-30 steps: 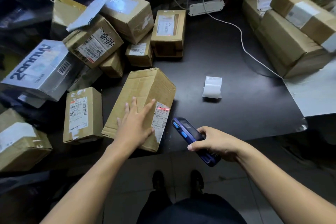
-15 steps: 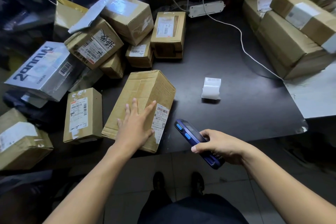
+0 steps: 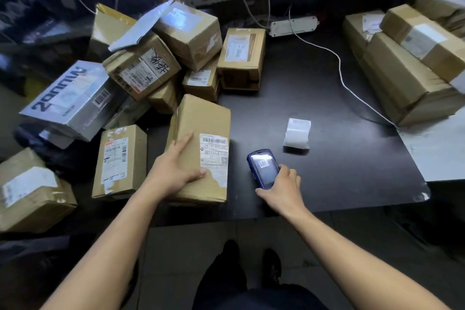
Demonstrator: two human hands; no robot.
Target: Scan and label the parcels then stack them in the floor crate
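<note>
A long brown cardboard parcel (image 3: pixel 201 123) lies on the dark table (image 3: pixel 314 98), its white barcode label (image 3: pixel 214 151) facing up near the front edge. My left hand (image 3: pixel 173 171) grips the parcel's near left side, thumb on top beside the label. To its right, my right hand (image 3: pixel 281 186) holds a blue handheld scanner (image 3: pixel 264 167) with its lit screen facing up, low over the table. A small white label printer (image 3: pixel 297 133) sits further right on the table.
Several taped parcels (image 3: pixel 161 63) are heaped at the table's left and back, with a silver box (image 3: pixel 70 100) among them. More brown boxes (image 3: pixel 407 68) stack at the right. A power strip (image 3: pixel 293 25) and white cable lie at the back. Floor tiles and my shoes show below.
The parcel has turned so its label faces up and its length runs away from me. My left hand shifted from lying flat on top to gripping it. The scanner turned screen-up and moved forward.
</note>
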